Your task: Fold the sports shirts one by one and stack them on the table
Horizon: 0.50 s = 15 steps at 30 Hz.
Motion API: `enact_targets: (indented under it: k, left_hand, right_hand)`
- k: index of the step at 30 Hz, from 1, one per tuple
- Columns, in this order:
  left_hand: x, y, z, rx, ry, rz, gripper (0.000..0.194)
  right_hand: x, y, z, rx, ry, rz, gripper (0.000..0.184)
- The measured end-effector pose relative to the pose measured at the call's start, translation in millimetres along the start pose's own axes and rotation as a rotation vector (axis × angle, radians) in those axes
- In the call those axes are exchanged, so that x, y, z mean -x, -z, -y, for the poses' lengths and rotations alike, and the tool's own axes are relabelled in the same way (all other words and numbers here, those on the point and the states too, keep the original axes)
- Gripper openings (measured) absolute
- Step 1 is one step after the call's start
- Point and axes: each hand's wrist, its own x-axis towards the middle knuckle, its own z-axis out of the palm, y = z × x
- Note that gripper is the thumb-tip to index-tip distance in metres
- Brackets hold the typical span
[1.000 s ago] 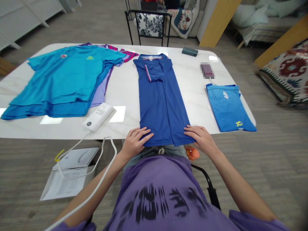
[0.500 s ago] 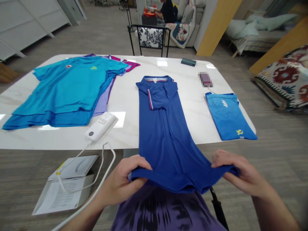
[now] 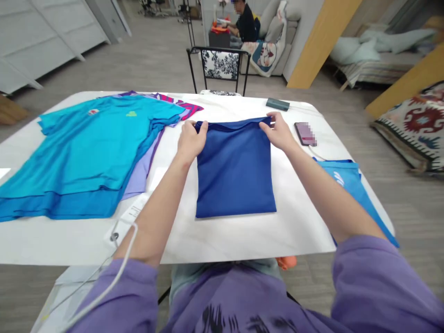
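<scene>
The 2 hands are apart, the left hand (image 3: 192, 138) and the right hand (image 3: 277, 132) each pinching 1 far corner of a folded blue shirt (image 3: 236, 173). It lies on the white table (image 3: 298, 231), between an aqua T-shirt (image 3: 90, 152) and a smartphone (image 3: 304, 133). Below the near edge, 1 white box (image 3: 65, 280) shows partly; its contents cannot be made out.

Room to pass on the table (image 3: 239, 240), near side of the navy shirt (image 3: 236, 173). Left: turquoise shirt (image 3: 93, 148), power bank (image 3: 130, 215) obstruct. Right: right hand (image 3: 279, 132) plugs gap toward phone (image 3: 305, 134).
</scene>
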Motion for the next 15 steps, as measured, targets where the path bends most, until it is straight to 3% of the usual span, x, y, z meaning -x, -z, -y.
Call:
enact_targets:
  k: [2, 5, 7, 10, 12, 15]
  left_hand:
    - [-0.5, -25.4, 17.1, -0.163, -0.109, 0.024, 0.063]
    - [21.5, -50.6, 43.8, -0.282, -0.357, 0.254, 0.069]
    - [33.7, -60.6, 59.7, -0.337, -0.388, 0.389, 0.071]
    - [36.0, -66.7, 76.6, -0.369, -0.346, 0.475, 0.07]
    - [27.8, -65.1, 82.7, -0.328, -0.332, 0.466, 0.067]
    - [6.0, -57.9, 90.0, -0.273, -0.201, 0.229, 0.072]
  right_hand:
    - [-5.7, -33.5, -19.0, 0.186, -0.019, 0.036, 0.073]
    - [19.1, -67.3, -36.8, 0.338, 0.085, 0.249, 0.08]
    - [39.1, -80.0, -43.6, 0.385, 0.097, 0.39, 0.081]
    - [52.2, -87.9, -51.6, 0.411, 0.083, 0.476, 0.08]
    - [47.7, -87.4, -57.4, 0.407, 0.089, 0.45, 0.081]
    - [28.9, -81.5, -67.6, 0.415, -0.061, 0.222, 0.091]
